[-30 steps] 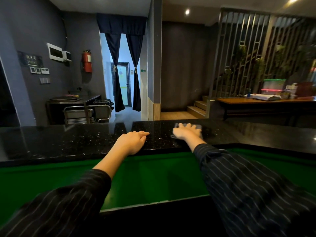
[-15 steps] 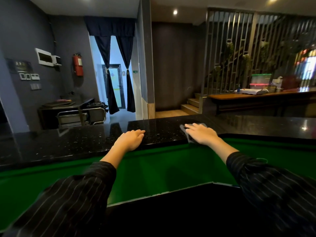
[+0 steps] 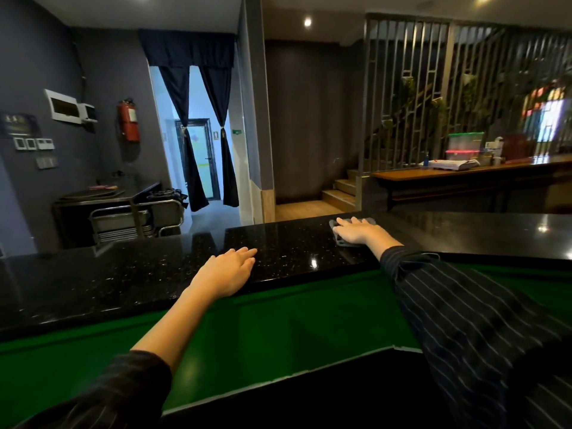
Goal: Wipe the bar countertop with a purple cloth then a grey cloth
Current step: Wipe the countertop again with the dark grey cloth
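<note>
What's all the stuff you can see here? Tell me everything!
countertop: one, shiny speckled black, across the middle.
cloth: one, grey, on the countertop, right of centre.
ledge: one, green, below the countertop's near edge.
fire extinguisher: one, red, on the left wall.
curtains: two, dark blue, tied back at the doorway.
trolley: one, silver metal, left, beyond the countertop.
steps: a few, light wood, beyond the countertop.
table: one, brown wood, far right.
boxes: two, clear with green and red lids, stacked on the table.
left hand: one, bare, flat on the countertop.
right hand: one, bare, pressing flat on the cloth.
sleeves: two, dark with thin stripes, bottom corners.
</note>
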